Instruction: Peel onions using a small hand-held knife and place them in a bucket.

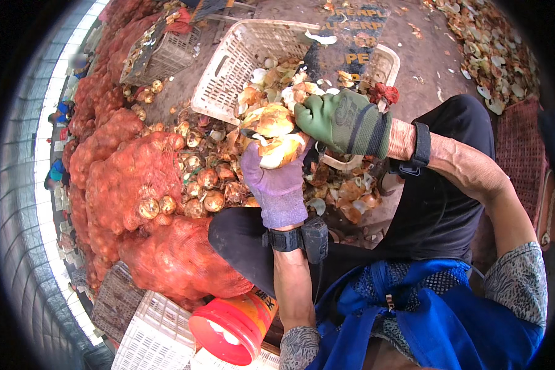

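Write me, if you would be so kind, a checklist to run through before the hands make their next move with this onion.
1. Left hand gloved: ok, in purple.
2. Right hand gloved: ok, in green.
3. Onion supported: ok, in the left hand's grip.
4. Right hand's grip: cannot tell what, if anything, its closed fist holds.
5. Crate near: ok, just beyond the hands.
6. Floor free of loose skins: not ok, they lie beside the crate.
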The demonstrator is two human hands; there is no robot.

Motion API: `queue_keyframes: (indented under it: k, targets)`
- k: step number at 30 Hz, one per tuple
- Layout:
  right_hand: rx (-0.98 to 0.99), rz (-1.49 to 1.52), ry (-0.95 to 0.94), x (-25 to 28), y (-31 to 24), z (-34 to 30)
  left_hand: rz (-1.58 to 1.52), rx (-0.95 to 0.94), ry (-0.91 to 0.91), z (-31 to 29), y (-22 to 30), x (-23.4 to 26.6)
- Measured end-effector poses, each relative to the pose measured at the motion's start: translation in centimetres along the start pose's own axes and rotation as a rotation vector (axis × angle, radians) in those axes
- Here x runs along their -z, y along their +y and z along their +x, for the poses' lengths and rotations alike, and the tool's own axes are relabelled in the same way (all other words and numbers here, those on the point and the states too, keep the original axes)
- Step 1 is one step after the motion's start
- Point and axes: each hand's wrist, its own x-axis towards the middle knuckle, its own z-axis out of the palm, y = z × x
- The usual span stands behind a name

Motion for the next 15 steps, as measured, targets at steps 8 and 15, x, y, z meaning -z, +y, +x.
queue_keyframes:
  k: [8,15]
  targets:
    - [0.047,0.066,-0.029,-0.7,1.5,1.2,-0.094,0.143,0.018,-0.1,0.2,0.2]
    - [-0.169,0.174,-0.288,-4.8,6.2,0.8,-0.187,0.141,-0.017,0.3,0.2,0.7]
